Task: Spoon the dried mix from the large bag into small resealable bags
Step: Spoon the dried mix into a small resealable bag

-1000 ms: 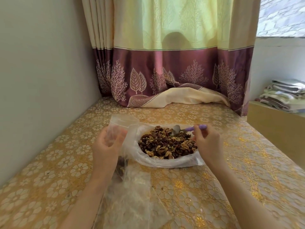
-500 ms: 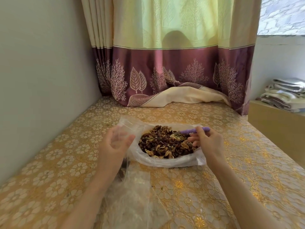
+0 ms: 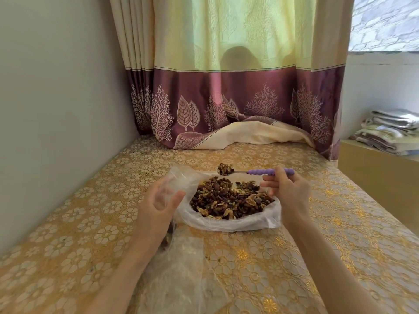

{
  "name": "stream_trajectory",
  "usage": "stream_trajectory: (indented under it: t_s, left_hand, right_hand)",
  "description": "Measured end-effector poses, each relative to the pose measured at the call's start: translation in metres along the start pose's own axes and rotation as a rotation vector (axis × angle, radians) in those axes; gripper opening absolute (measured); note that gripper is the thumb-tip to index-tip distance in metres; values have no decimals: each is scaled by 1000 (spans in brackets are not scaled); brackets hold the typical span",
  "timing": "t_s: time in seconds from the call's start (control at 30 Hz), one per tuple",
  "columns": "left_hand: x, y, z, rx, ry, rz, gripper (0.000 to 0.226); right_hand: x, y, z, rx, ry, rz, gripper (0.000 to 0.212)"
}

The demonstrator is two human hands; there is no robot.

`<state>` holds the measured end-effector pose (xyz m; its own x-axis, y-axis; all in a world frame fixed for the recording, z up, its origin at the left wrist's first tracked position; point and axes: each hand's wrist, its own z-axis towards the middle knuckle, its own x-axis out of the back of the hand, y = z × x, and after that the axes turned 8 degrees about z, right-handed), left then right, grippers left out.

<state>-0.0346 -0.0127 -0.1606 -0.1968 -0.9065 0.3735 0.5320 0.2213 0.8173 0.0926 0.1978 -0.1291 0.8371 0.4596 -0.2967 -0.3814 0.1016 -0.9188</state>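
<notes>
While the right hand pinches the heaped spoon at 12 o'clock of the large bag, any tilt (left hand holds the small bag) could spill nuts.

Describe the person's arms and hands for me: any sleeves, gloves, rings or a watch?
Both forearms are bare as far as the picture shows, with no sleeve in view. The left hand and right hand wear no gloves. No watch, bracelet or ring shows on the wrists or the fingers that can be seen. The nails look short and unpainted, though they are small in this view.
</notes>
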Motion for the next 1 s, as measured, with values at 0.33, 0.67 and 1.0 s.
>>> stream_trajectory:
  t_s: [0.33,0.67,1.0]
  left_hand:
    - [0,1,1,77,51,-43,57]
    - [4,7,3,116,101,-221,53]
    - [4,9,3,64,113,-206,46]
  right_hand:
    - [-37,-47,-28,68,-214,225,48]
    - [-57,-46,-45,239,-574,88,21]
    - [-48,-46,-33,205,-565,174,17]
